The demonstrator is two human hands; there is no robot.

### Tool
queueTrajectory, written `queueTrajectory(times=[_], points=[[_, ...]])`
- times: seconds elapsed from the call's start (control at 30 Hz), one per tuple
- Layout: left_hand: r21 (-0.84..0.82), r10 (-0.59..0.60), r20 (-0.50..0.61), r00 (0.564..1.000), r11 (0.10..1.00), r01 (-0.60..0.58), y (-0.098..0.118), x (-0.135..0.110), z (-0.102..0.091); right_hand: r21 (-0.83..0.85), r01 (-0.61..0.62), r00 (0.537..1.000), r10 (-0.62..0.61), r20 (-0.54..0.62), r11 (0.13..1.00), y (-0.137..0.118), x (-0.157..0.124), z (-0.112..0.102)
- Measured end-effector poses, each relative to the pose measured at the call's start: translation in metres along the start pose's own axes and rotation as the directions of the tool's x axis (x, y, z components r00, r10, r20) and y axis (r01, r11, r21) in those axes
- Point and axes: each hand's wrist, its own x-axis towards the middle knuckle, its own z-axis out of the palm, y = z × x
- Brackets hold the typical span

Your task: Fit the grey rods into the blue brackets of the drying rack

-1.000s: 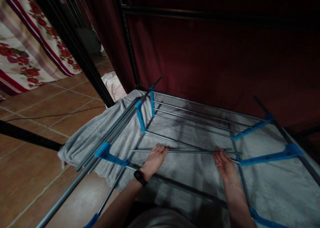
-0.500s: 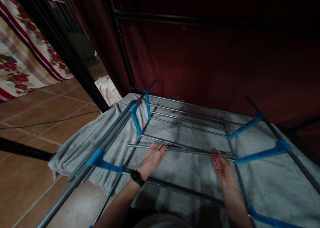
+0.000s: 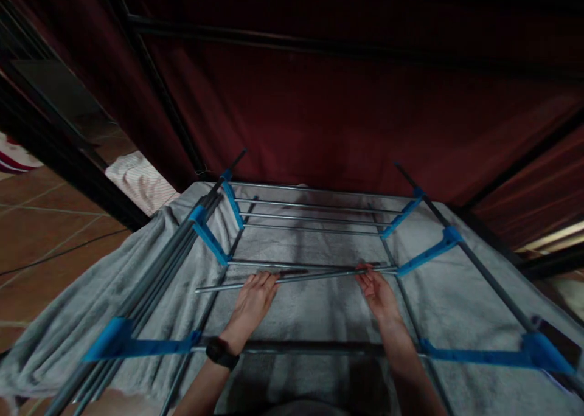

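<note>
A thin grey metal tube (image 3: 314, 277) lies slantwise across the middle of a rack frame of metal tubes and blue plastic brackets. Its left end sticks out past my left hand (image 3: 255, 297), whose fingers are curled over it from above. My right hand (image 3: 376, 291) pinches the tube near its right end, palm turned partly up. Just behind runs a fixed crossbar (image 3: 283, 264), close to the held tube and meeting a blue bracket (image 3: 424, 260) on the right. Another blue bracket (image 3: 210, 241) stands at the crossbar's left end.
Several loose tubes (image 3: 159, 294) lie along the frame's left side. Under everything spreads a grey blanket (image 3: 328, 318). A thicker bar (image 3: 310, 347) crosses between my forearms. Dark red curtain (image 3: 319, 124) and black metal posts (image 3: 159, 81) stand behind. A dark flat object (image 3: 559, 343) rests at far right.
My view has swung to the right. The held tube has tilted, its left end now nearer me and its right end farther away. Both hands keep their hold.
</note>
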Motion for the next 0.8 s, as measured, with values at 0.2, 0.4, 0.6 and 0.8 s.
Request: queueTrajectory(times=[0.2,0.4,0.6,0.8], points=[[-0.010,0.037,-0.029,0.999,0.999,-0.038,-0.009,0.001,0.000,0.114,-0.029,1.000,0.029,-0.001,0.993,-0.004,-0.006,0.012],[0.036,0.066,-0.066,0.996,0.997,-0.063,-0.012,0.004,0.006,0.102,-0.025,1.000,0.026,-0.009,0.994,-0.007,-0.005,0.015],[0.087,0.063,-0.078,0.995,0.995,-0.056,-0.010,0.007,0.011,0.093,0.016,1.000,-0.015,-0.017,0.995,-0.010,-0.002,0.012],[0.079,0.088,-0.087,0.992,0.994,-0.081,-0.007,0.011,0.014,0.091,0.041,0.999,-0.039,-0.021,0.995,-0.016,-0.002,0.010]])
